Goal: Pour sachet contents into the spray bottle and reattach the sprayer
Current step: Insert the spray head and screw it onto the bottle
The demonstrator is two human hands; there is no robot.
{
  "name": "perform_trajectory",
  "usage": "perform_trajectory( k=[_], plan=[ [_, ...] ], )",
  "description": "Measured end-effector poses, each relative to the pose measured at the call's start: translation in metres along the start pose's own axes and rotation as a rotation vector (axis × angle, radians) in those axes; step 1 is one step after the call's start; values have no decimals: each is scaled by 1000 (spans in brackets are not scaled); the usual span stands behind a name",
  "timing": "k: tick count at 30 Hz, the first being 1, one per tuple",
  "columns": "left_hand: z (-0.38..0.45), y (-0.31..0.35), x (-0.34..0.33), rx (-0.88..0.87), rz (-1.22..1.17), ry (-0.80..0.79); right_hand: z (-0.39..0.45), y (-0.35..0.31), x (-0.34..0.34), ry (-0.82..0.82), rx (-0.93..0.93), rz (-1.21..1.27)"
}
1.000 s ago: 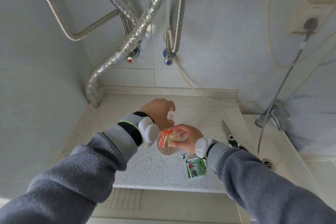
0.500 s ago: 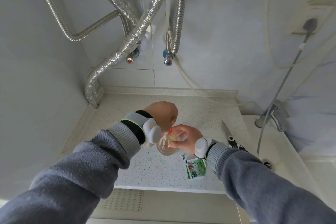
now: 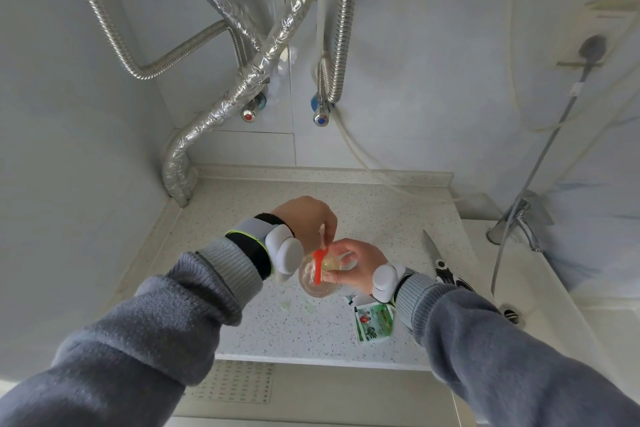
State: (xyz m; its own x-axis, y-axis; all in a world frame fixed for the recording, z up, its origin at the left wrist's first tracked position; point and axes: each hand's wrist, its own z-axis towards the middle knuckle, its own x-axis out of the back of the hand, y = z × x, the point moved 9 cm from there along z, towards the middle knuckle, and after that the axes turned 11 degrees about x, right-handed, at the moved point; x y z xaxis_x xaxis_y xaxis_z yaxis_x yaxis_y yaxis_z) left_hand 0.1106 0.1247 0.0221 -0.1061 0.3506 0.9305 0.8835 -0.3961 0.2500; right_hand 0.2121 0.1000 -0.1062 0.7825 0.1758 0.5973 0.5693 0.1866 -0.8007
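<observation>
A clear spray bottle (image 3: 313,282) with yellowish liquid stands on the speckled countertop (image 3: 270,333). My right hand (image 3: 353,265) grips it at the neck. My left hand (image 3: 306,224) is above the bottle, its fingers pinched on the sprayer head, whose orange trigger (image 3: 318,265) hangs down over the bottle's mouth. The sprayer's body is mostly hidden under my fingers. An opened green and white sachet (image 3: 374,322) lies flat on the countertop just right of the bottle, beside my right wrist.
Scissors (image 3: 437,258) lie on the countertop at the right. A white sink (image 3: 540,291) with a tap (image 3: 519,222) adjoins the countertop's right edge. Foil-wrapped pipes (image 3: 221,114) and metal hoses (image 3: 341,31) run down the tiled wall behind.
My left hand has turned over the bottle's top, and the orange trigger has swung from the left of the neck round to hang in front of it. My right hand keeps the bottle still.
</observation>
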Motion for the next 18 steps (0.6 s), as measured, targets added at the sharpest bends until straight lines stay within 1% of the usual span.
perform_trajectory(
  k=[3, 8, 10, 13, 16, 18],
  plan=[
    [-1, -5, -3, -30, -79, 11, 2, -5, 1, 2, 36, -31],
    [-12, -5, 1, -120, -178, 133, 11, -32, 4, 73, 131, -81],
    [-13, -8, 5, -109, -216, 170, 13, -43, 4, 91, 161, -75],
    [-13, -15, 7, -62, -239, 140, 14, -52, 3, 92, 198, -26],
    [-13, -19, 6, -47, -231, 93, 16, -46, 3, 132, 165, 32],
    [-14, -19, 6, -55, -212, 89, 17, -45, 2, 143, 161, 43]
  ],
)
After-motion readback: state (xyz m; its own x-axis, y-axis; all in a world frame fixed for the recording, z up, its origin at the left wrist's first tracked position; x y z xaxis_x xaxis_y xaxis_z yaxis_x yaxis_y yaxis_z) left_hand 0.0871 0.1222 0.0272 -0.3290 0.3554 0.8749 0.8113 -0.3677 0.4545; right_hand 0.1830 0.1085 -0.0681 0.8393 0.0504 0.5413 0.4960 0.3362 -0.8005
